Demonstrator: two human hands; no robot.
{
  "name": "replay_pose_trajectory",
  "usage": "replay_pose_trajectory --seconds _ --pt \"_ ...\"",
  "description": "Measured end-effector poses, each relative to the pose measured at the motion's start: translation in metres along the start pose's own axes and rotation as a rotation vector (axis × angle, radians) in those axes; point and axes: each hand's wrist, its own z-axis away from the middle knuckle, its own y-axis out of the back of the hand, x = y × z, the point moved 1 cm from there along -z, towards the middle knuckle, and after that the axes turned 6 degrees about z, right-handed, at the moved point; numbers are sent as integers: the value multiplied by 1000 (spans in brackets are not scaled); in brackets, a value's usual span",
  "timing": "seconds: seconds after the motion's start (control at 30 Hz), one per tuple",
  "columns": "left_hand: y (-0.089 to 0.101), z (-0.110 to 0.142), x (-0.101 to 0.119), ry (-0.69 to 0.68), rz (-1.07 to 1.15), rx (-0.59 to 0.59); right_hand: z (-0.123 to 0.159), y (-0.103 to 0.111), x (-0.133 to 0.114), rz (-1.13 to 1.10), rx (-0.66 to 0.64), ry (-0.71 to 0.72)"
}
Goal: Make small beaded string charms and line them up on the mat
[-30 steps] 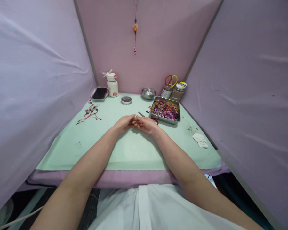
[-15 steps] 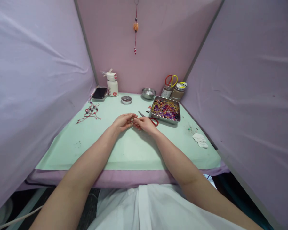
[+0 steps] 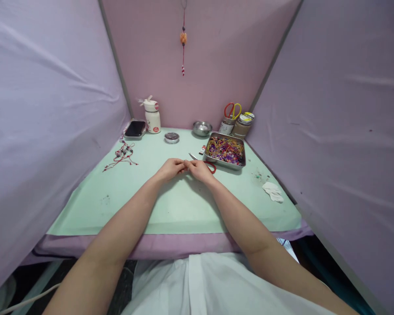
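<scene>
Over the middle of the pale green table cover [image 3: 180, 203], my left hand [image 3: 171, 169] and my right hand [image 3: 198, 169] meet fingertip to fingertip. Both are closed in a pinch. Whatever sits between the fingers is too small and too covered to make out. Just behind my right hand lies a pair of scissors with red handles [image 3: 211, 167], its blades partly hidden by the hand. To the right of it stands a metal tray [image 3: 228, 166] heaped with coloured beads and cords. A small red-and-white item [image 3: 202, 150] lies by the tray's left side.
Along the back stand a white bottle [image 3: 153, 120], a phone [image 3: 135, 129] in a clear tray, a round tin [image 3: 171, 138], a metal bowl [image 3: 202, 129] and jars [image 3: 242, 127], one holding scissors. Beaded red cords [image 3: 123, 153] lie left, a crumpled white cloth [image 3: 273, 191] right. Fabric walls enclose the table.
My left hand's fingers have curled in from a more outstretched pose and now press against my right fingertips. The view has shifted slightly; the table items stay put.
</scene>
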Motion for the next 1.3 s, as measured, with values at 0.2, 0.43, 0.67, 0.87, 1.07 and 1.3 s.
replay_pose_trajectory --seconds 0.2,0.43,0.67,0.87,1.07,1.3 --pt "-3 0 -1 -75 -197 -26 0 -8 -1 -474 -9 -74" --pt "0 -3 3 -195 -319 -27 -7 -8 2 -626 129 -171" --pt "7 -5 0 -284 -457 26 -18 11 11 -616 285 -182" --pt "12 -11 -5 -340 -568 37 -20 19 14 -446 289 -145" --pt "12 -5 -6 -350 -662 -23 -17 20 11 -143 214 -42" --pt "13 0 27 -352 -639 119 -9 18 1 129 143 13"
